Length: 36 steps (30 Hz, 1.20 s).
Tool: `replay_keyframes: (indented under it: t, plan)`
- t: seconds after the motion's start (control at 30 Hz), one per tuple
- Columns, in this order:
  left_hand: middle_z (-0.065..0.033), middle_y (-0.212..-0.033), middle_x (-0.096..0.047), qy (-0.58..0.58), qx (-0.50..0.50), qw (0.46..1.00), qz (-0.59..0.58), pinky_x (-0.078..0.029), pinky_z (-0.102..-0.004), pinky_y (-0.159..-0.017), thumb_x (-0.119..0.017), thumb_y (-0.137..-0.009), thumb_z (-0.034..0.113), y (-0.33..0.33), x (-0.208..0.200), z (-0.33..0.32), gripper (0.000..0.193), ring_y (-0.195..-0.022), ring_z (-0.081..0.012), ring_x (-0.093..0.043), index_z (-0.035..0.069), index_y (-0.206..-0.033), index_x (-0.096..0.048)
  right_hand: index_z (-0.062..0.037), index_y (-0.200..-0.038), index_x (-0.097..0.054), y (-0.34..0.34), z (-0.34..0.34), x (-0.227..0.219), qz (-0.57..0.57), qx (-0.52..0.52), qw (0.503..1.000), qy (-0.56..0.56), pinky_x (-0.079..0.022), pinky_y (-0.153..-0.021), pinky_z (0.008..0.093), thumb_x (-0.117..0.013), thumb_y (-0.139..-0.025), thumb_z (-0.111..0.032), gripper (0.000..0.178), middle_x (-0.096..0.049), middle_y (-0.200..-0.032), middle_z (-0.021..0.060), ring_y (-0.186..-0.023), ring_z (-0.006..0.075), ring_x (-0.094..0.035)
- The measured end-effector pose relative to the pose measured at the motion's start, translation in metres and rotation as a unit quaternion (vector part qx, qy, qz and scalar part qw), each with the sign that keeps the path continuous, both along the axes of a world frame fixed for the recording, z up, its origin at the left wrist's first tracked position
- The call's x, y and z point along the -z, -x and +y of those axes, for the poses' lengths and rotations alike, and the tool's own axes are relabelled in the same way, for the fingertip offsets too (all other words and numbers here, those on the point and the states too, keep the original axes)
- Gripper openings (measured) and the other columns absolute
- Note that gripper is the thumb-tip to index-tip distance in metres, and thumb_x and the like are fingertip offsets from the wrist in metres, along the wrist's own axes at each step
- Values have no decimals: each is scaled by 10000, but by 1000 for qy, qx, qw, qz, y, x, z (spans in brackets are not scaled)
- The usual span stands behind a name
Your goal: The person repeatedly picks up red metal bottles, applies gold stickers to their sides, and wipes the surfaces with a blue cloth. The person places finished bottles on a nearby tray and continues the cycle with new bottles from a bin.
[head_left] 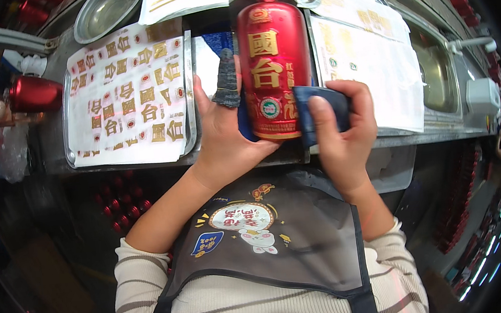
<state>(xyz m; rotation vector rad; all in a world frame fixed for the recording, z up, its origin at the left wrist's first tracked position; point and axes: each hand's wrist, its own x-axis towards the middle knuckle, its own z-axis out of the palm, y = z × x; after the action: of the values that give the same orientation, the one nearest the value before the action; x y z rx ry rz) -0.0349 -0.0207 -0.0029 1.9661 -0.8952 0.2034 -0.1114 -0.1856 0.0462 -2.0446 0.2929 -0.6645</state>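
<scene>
We have a glossy red bottle with gold characters and a silvery neck between our hands: our left hand spreads wide along its left side, thumb at its base; our right hand grips a dark blue pad at its lower right.

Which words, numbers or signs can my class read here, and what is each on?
I can't copy wording out, only locate it:
Red bottle: large gold characters, clear; line near its base, too small.
Round emblem on the bottle: too small.
Left paper sheet: rows of gold characters, larger ones clear.
Right paper sheet: pale gold marks, too faint.
Apron: upside-down characters in an oval; blue badge, small lettering.
</scene>
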Motion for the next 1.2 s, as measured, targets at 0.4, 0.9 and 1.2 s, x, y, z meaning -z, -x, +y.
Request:
replay_keyframes:
  t: [0.4,0.9,1.2]
  plan:
    - [-181,-1456,-468,-37,46,991,123,-20,-612,-1169,-880,-656,405,-12,9,12,1064,-1417,-340,-379,31,-1479,-320,-1,-1096,-549,15,-2,20,-16,48,988,-146,-466,-786,244,-680,-919,-94,239,-574,-965,40,-859,110,-547]
    - [-162,-1366,-544,8,25,996,82,-46,-609,-1176,-865,-653,382,-8,4,4,1030,-1335,-333,-476,48,-1484,-356,-7,-1078,-559,8,-15,33,15,72,985,-155,-473,-774,237,-701,-912,-71,228,-577,-979,42,-876,97,-554]
    - [-240,-1536,-366,-34,19,993,-110,-128,-687,-1116,-841,-641,258,-3,-5,5,573,-1423,-415,-354,118,-1171,-675,-44,-987,-718,25,15,7,-129,-104,980,108,-483,-700,300,-830,-709,29,308,-639,-908,90,-809,224,-622]
